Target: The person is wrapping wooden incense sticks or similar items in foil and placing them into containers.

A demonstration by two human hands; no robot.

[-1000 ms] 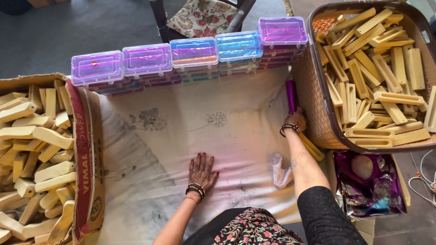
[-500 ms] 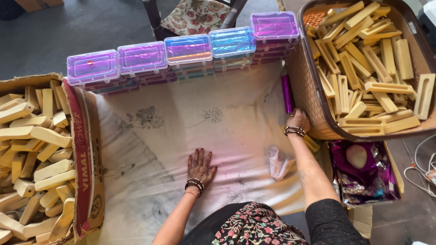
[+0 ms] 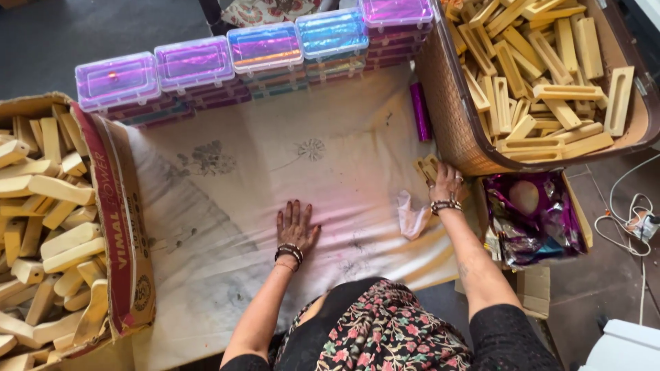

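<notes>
My left hand lies flat, fingers spread, on the stained white cloth in front of me. My right hand reaches to the cloth's right edge, beside the woven brown basket. Its fingers curl over a couple of pale yellow wooden pieces lying there. A shiny purple roll lies along the basket's wall, just beyond that hand. A crumpled white rag sits on the cloth left of my right wrist.
The basket holds several wooden pieces. A cardboard box of similar pieces stands at the left. A row of tinted plastic cases lines the cloth's far edge. A box of purple foil and a white cable are at the right.
My right hand has drawn back from the purple roll's near end onto the wooden pieces by the basket. The left hand stays flat. The view has shifted.
</notes>
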